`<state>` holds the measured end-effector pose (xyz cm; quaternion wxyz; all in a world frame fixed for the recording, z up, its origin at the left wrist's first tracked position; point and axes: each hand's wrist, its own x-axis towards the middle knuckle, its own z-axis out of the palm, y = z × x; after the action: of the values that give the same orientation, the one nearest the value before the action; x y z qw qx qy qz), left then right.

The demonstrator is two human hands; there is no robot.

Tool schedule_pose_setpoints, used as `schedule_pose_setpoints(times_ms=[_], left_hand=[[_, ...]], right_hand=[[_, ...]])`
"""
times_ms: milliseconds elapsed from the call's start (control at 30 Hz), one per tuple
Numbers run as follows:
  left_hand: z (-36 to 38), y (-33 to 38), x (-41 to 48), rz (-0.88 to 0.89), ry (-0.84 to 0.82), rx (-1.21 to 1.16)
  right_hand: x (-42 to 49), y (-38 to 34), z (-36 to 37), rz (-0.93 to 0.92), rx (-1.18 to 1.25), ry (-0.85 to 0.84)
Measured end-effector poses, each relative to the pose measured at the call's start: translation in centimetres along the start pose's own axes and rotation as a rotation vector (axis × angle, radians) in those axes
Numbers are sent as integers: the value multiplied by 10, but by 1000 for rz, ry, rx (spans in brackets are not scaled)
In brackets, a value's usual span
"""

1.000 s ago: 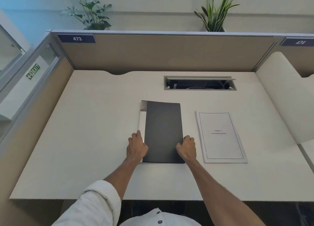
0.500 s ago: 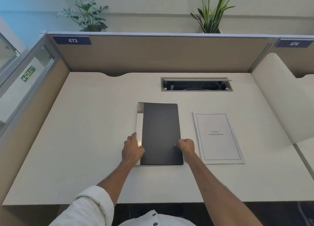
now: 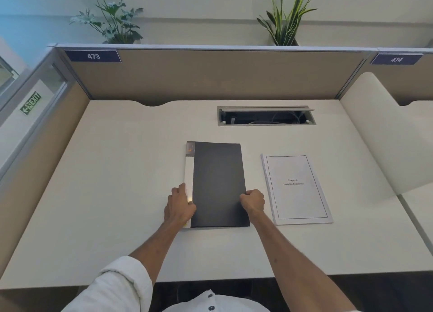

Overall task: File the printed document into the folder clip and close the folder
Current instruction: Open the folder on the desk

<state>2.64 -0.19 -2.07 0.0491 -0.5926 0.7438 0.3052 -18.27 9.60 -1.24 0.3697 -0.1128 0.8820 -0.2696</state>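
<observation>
Desk (image 3: 121,194): pale top, closed in by tan partition panels.
Cable hatch (image 3: 266,116): open, behind the folder, near the back panel.
Labels: 473 (image 3: 93,56) on the panel to the left behind the folder; 2 plants above the panel.
Folder (image 3: 218,182): dark cover, white spine strip on its left, lay closed and flat on the desk centre.
Printed document (image 3: 296,188): flat just right of the folder, apart from it, nothing on top.
Left hand (image 3: 179,206): pressed on the folder's spine edge, fingers together and slightly curled.
Right hand (image 3: 253,200): at the folder's right edge, fingers curled tight on the cover edge.
</observation>
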Motion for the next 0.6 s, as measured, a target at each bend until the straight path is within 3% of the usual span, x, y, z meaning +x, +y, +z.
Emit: schedule_pose_setpoints(times_ms=[200,367,600], left_hand=[[-5,-2,2,-6,-38,-15],[-5,0,1,-15,-33,-12],[-12,17,0,-24,150,-62]], right_hand=[[6,-4,-3,85,118,-19],[6,-3,-9,89,381,-137],[5,-13,-34,-122,360,-160]])
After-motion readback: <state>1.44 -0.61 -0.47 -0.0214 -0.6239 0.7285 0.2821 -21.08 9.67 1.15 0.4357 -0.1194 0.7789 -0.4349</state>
